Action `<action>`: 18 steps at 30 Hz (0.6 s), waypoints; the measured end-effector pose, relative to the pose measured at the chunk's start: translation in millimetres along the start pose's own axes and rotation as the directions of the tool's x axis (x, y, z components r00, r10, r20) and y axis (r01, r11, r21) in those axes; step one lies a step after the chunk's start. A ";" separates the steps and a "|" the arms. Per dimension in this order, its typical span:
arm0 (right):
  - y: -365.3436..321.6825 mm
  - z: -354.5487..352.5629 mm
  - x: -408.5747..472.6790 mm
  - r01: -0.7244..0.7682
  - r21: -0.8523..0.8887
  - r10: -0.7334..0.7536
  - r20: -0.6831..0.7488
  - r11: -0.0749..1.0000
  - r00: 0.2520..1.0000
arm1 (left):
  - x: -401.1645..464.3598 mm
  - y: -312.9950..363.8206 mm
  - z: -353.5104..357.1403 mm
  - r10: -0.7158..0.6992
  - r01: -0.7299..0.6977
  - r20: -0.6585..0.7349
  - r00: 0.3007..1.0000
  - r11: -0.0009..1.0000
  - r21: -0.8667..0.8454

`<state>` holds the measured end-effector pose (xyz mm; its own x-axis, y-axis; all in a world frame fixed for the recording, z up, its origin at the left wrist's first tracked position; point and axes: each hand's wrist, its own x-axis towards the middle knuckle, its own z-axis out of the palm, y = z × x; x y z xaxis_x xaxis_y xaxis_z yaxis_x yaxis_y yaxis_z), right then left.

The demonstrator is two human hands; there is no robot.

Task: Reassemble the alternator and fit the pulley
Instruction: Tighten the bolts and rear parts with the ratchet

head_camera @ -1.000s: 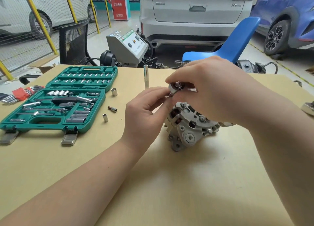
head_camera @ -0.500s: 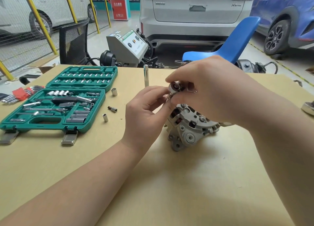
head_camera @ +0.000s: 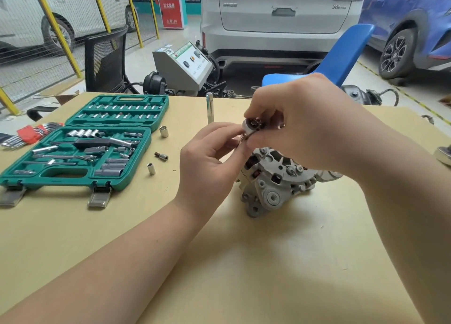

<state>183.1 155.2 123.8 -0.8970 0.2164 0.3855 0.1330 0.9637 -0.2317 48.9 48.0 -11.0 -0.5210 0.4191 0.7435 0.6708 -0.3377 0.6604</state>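
Little has shifted since a second ago: both hands stay above the grey cast-metal alternator (head_camera: pixel 273 184), near the tan table's (head_camera: pixel 244 262) middle. Right hand (head_camera: pixel 305 128) fingers pinch a small silver ratchet head (head_camera: pixel 251 126); left hand (head_camera: pixel 210 160) fingertips pinch its underside. An open green socket case (head_camera: pixel 80 143) sits toward the left edge.

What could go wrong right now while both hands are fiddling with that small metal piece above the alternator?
The small silver part is only pinched between the fingertips of the left hand and the right hand; if it slips, it may drop into the open vents of the alternator.

The alternator rests tilted on the table with neither hand gripping it, so a push could tip it.

The loose sockets beside the green tool case could roll if bumped.
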 end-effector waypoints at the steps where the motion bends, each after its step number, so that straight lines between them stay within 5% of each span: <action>1: -1.5 1.1 -0.5 -0.019 0.012 0.019 -0.010 1.000 1.000 | 0.1 0.8 0.2 -0.020 0.020 0.000 1.000 1.000 -0.014; 11: -2.8 -0.7 -0.3 0.039 -0.003 -0.039 0.036 0.999 0.999 | 3.5 2.6 -4.0 0.056 -0.063 0.071 0.996 0.993 0.103; 18: -10.9 5.9 -2.9 -0.043 0.004 0.043 -0.048 0.999 0.998 | 1.6 5.0 -2.7 -0.029 0.029 0.028 0.999 1.000 -0.002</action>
<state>181.7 143.1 120.0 -0.8690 0.2651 0.4177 0.1698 0.9528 -0.2516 50.1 44.7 -6.2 -0.5254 0.4517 0.7211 0.6542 -0.3275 0.6818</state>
